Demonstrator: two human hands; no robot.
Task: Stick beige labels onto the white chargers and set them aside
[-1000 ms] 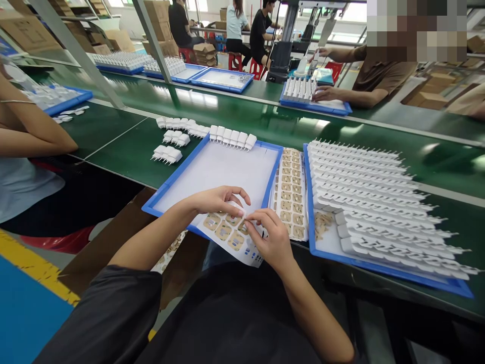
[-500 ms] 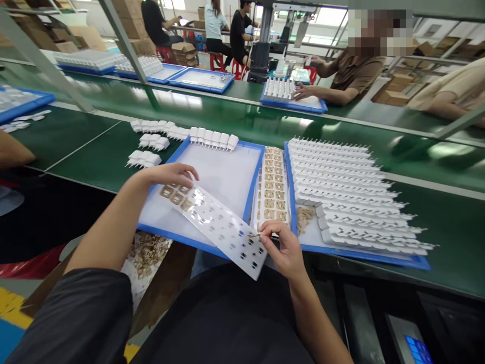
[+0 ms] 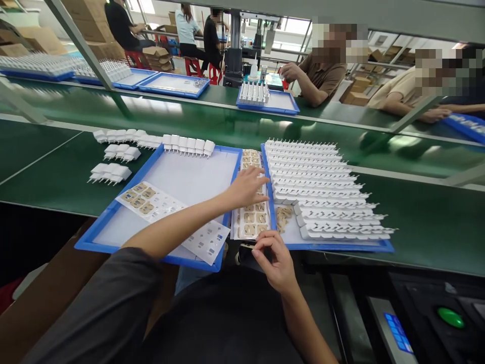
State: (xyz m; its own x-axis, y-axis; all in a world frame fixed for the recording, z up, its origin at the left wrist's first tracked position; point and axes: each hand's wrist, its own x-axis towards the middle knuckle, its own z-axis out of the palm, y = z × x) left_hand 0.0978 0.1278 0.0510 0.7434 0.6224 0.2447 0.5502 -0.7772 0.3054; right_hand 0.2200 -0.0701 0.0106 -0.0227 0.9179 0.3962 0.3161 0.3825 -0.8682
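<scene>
My left hand (image 3: 248, 188) is open, fingers spread above a stack of sticker sheets (image 3: 250, 218) with rows of tan square stickers. Closer to my body, my right hand (image 3: 278, 260) is pinched on a thin tan sticker, seen edge-on at the fingertips. A partly used sticker sheet (image 3: 161, 203) lies slanted across the left blue tray (image 3: 204, 174); several tan stickers remain at its far-left end, and my left forearm covers its middle. White plug adapters (image 3: 314, 177) stand in tight rows in the right blue tray (image 3: 341, 246), beside a small pile of tan scraps (image 3: 284, 217).
More white adapters (image 3: 187, 145) sit at the left tray's back edge, others (image 3: 109, 173) on the green table (image 3: 45, 167). Across the line, a person in brown (image 3: 322, 76) works behind a blue tray (image 3: 278, 102). Metal posts (image 3: 81, 45) slant upward at the left.
My left hand let go of the sticker sheet and moved right over the stack. The sheet now rests on the left tray. My right hand stays pinched, and the view has shifted right.
</scene>
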